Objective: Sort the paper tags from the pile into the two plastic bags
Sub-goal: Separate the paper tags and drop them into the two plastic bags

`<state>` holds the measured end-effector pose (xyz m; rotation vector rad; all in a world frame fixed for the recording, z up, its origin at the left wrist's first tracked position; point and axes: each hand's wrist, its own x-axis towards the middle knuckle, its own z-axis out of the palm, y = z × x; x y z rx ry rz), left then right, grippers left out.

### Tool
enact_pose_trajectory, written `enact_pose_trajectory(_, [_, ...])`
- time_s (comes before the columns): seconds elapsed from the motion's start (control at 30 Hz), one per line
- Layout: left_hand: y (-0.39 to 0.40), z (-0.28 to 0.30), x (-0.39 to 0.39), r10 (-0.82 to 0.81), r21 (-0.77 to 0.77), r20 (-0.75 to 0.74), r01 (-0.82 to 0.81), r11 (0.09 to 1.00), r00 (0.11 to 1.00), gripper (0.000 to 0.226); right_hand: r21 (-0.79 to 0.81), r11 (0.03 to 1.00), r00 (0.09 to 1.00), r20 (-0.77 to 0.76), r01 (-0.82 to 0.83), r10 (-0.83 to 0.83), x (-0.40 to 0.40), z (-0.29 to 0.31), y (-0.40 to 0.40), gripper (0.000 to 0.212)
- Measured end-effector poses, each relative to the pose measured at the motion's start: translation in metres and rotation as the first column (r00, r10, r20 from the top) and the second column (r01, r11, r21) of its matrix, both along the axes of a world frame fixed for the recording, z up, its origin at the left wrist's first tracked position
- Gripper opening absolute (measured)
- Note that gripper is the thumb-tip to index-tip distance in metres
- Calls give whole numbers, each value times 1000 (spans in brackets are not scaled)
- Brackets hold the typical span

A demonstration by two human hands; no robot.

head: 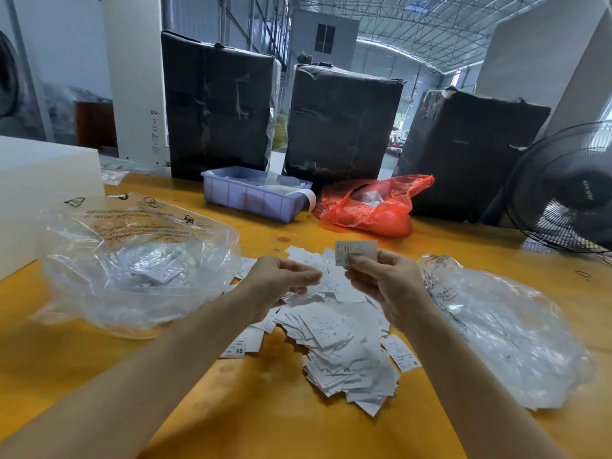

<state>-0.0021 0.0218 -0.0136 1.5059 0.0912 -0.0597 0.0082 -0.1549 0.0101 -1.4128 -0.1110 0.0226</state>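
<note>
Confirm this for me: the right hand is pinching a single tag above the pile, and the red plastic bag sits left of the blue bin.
One detail is wrong. The head view shows the red plastic bag right of the blue bin, not left. The right hand does pinch a single tag above the pile.
</note>
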Motion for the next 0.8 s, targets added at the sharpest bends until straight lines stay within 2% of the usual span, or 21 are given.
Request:
enact_pose_trajectory(0.23, [-3,3,-2,-69,-69,-48,65,995,996,21,-173,984,996,74,-37,50,-5,1,5,14])
enact_pose_trajectory(0.37, [-2,4,-3,-88,-127,-76,78,989,993,19,-238,971,988,147,-6,42,-9,1,8,11])
enact_pose_trajectory(0.6, [-2,5,-3,-105,-142,-92,92,986,990,18,-222,975,977,210,6,42,-8,-2,10,12])
enact_pose_trajectory(0.8, [-2,7,-5,-115,-142,-101,100,985,988,33,-230,973,969,241,3,54,-7,-2,9,12])
